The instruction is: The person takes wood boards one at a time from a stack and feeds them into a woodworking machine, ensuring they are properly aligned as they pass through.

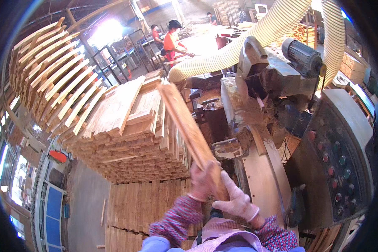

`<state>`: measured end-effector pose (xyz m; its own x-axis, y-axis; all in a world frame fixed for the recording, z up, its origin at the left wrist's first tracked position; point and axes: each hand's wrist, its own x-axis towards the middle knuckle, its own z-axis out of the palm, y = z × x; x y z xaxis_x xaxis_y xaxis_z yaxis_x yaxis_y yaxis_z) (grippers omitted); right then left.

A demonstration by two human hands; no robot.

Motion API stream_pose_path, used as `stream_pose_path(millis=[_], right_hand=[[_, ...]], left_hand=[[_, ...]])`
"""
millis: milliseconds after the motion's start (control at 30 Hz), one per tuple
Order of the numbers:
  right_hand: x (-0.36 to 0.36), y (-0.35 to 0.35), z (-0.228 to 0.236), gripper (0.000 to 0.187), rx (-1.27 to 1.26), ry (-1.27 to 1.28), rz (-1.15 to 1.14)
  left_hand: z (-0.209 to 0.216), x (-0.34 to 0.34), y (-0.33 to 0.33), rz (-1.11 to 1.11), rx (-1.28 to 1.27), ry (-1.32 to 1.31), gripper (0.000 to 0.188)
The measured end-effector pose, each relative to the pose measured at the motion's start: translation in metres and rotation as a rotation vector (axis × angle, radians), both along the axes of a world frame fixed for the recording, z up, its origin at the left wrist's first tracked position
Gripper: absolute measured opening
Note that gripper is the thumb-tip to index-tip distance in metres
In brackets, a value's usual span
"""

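Slanting forward from between left hand point(202, 181), right hand point(238, 202): wooden board point(190, 131).

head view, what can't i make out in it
All in the head view:
Plank: underside, turned away from the camera.
Right hand: whether it grips or only steadies the plank; its palm faces away.
Control panel buttons: any markings, too small.
Lower wood stack: near end, cut off by the bottom edge.

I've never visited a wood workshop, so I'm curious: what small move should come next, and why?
Perhaps turn the board rightward, toward the machine bed: the left hand grips it, the right hand is at its near end, and it slants left, away from that bed.
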<state>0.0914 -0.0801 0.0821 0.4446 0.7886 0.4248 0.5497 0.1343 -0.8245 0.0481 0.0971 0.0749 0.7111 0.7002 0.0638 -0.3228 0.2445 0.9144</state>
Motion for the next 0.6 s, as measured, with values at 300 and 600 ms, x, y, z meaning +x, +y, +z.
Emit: stream_pose_path(millis=[300,600], right_hand=[[-0.103,-0.231,-0.116,0.065,-0.685,-0.046,-0.701],[0.105,-0.106,-0.112,0.036,-0.784,-0.534,-0.653]], left_hand=[[-0.098,0.002,-0.101,-0.175,-0.109,0.345,0.046],[-0.106,-0.019,-0.081,-0.207,-0.149,0.371,0.041]])
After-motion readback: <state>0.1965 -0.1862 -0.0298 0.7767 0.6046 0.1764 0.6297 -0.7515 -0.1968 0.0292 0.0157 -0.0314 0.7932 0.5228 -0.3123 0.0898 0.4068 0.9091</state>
